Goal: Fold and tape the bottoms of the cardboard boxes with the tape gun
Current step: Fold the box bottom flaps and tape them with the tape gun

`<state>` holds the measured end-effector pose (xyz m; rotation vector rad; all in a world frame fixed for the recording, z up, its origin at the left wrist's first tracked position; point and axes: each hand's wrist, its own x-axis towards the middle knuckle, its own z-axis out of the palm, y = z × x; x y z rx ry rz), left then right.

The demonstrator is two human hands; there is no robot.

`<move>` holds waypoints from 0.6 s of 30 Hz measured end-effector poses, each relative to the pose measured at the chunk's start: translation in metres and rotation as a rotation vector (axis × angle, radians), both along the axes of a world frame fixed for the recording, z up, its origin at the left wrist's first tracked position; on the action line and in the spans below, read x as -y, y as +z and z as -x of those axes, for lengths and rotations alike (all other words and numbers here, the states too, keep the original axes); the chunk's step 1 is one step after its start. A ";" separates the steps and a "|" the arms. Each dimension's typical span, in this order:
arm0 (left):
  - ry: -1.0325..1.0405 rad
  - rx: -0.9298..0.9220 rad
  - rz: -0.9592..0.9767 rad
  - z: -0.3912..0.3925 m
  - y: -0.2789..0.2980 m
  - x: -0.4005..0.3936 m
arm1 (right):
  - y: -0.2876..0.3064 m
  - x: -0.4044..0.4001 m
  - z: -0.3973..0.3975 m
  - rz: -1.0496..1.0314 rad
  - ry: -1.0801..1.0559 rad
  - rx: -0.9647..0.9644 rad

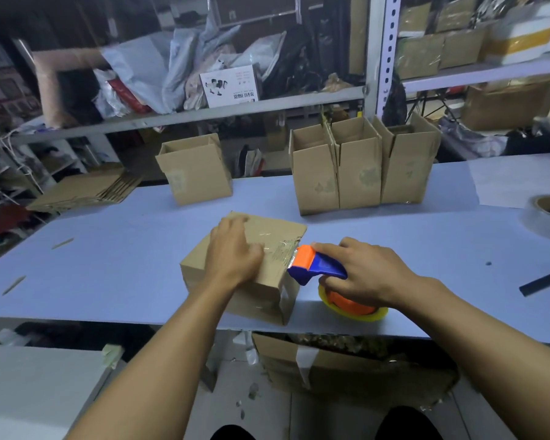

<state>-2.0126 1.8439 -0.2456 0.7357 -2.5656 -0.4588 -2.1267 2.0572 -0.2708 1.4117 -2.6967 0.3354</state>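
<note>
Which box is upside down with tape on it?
The box under the left hand, nearest the person. The other boxes stand behind it with open tops.

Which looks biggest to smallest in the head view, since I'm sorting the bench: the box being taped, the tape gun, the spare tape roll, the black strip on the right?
1. box being taped
2. tape gun
3. spare tape roll, cut off by the frame edge, so its rank against the gun is unsure
4. black strip
</note>
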 end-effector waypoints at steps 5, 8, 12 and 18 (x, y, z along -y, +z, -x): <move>-0.446 0.410 -0.046 -0.009 0.003 -0.017 | -0.002 0.009 -0.002 -0.002 0.015 -0.045; -0.401 0.494 0.169 -0.009 -0.011 -0.016 | -0.003 0.010 -0.005 0.024 -0.014 0.010; -0.342 0.508 0.216 -0.006 -0.014 -0.020 | -0.005 0.002 -0.009 0.055 -0.058 0.042; -0.326 0.544 0.222 -0.006 -0.012 -0.022 | -0.003 -0.026 -0.007 0.030 -0.054 0.031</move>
